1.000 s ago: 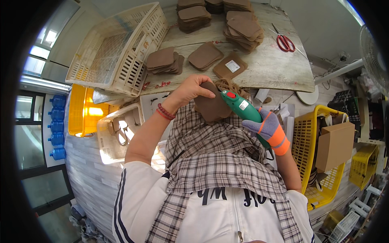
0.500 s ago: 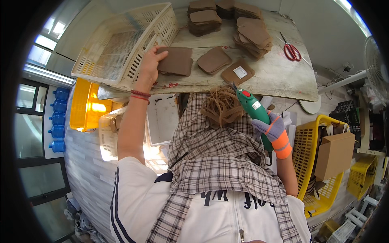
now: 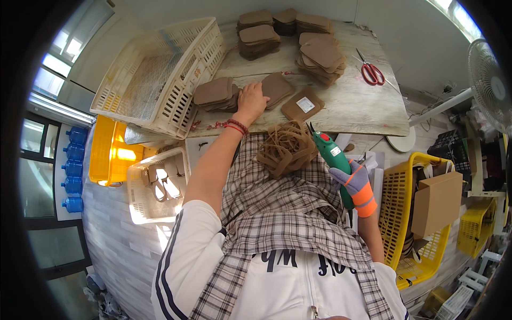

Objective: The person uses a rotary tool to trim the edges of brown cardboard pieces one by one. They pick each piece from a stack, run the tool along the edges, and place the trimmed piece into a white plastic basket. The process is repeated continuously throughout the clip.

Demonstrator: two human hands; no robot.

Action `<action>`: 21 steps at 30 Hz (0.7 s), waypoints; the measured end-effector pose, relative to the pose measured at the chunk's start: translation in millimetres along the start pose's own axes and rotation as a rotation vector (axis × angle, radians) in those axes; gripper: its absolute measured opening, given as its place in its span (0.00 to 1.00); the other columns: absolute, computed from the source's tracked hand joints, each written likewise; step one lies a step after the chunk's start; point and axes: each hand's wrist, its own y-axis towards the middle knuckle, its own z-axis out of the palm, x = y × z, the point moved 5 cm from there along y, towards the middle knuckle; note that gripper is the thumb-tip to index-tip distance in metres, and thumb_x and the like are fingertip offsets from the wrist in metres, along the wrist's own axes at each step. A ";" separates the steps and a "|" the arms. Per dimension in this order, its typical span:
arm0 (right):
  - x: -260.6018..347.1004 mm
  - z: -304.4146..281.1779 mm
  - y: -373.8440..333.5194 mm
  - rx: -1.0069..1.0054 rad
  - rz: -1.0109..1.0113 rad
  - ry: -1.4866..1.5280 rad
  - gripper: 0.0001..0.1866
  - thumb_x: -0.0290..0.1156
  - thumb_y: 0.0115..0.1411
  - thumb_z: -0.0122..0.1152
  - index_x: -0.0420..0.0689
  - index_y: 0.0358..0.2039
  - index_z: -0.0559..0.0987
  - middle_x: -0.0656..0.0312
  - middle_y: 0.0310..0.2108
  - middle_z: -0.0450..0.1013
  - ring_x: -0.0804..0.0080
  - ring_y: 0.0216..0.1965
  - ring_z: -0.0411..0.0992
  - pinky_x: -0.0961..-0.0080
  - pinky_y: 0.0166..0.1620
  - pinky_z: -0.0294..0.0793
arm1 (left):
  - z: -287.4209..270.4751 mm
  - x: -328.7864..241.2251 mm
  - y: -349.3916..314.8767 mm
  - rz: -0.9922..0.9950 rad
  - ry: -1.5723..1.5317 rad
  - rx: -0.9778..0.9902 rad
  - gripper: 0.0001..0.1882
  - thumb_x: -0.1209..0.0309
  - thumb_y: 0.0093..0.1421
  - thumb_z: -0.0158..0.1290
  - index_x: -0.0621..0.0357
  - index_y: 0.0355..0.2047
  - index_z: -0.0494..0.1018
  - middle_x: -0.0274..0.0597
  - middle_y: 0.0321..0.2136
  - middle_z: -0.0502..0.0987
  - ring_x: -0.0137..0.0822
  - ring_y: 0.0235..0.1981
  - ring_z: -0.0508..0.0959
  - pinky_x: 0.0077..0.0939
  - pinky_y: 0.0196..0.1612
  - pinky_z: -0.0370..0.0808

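Observation:
My bare left hand (image 3: 253, 101), with red bead bracelets at its wrist, is at the near-left edge of a small stack of brown rounded pads (image 3: 278, 89). Its fingers are bent and closed on that edge; how many pads they grip is hidden. Left of it lies another, fanned-out stack of brown pads (image 3: 213, 92). A brown pad with a white label (image 3: 303, 104) lies to the right. My right hand (image 3: 352, 181), in a grey and orange glove, is wrapped round green electric scissors (image 3: 330, 149). Their blades point at a tangle of brown strips (image 3: 288, 149) on my lap.
Taller pad stacks (image 3: 321, 56) stand at the table's back, with red-handled scissors (image 3: 372, 73) to their right. A white plastic crate (image 3: 205, 58) sits on the left. Below are a yellow crate (image 3: 392, 213) at right, a yellow bin (image 3: 101, 160) and a white basket (image 3: 141, 205) at left.
My left hand has moved right, from the left stack to the edge of the middle stack. My right hand still holds the electric scissors, nearly unmoved. The whole view has shifted slightly.

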 end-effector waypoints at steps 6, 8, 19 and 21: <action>-1.7 0.8 -2.4 -0.006 0.016 0.038 0.21 0.35 0.51 0.69 0.36 0.39 0.74 0.64 0.20 0.72 0.83 0.18 0.69 0.84 0.22 0.67 | -6.4 -9.7 6.9 -0.041 0.060 -0.010 0.33 0.63 0.48 0.63 0.63 0.52 0.66 0.48 0.50 0.67 0.48 0.54 0.63 0.41 0.57 0.61; 2.5 3.7 -3.1 -0.008 0.018 0.031 0.20 0.35 0.51 0.68 0.36 0.39 0.73 0.64 0.20 0.72 0.82 0.18 0.69 0.83 0.22 0.68 | -5.3 -9.6 9.2 -0.093 0.003 0.034 0.32 0.62 0.47 0.64 0.63 0.50 0.67 0.50 0.50 0.66 0.48 0.55 0.62 0.43 0.57 0.60; -4.0 3.1 1.3 -0.019 -0.047 -0.043 0.20 0.34 0.52 0.68 0.36 0.40 0.73 0.64 0.21 0.73 0.80 0.18 0.70 0.83 0.22 0.69 | -20.9 -20.4 -2.7 -0.249 -0.088 -0.129 0.31 0.64 0.41 0.69 0.61 0.41 0.64 0.50 0.43 0.64 0.49 0.49 0.62 0.43 0.50 0.62; -1.8 1.4 1.0 -0.022 -0.026 -0.041 0.22 0.37 0.50 0.69 0.36 0.40 0.74 0.64 0.22 0.73 0.82 0.20 0.69 0.83 0.24 0.69 | -28.3 -28.6 -5.1 -0.226 -0.064 -0.207 0.30 0.67 0.41 0.68 0.60 0.40 0.63 0.48 0.41 0.65 0.48 0.48 0.63 0.44 0.49 0.62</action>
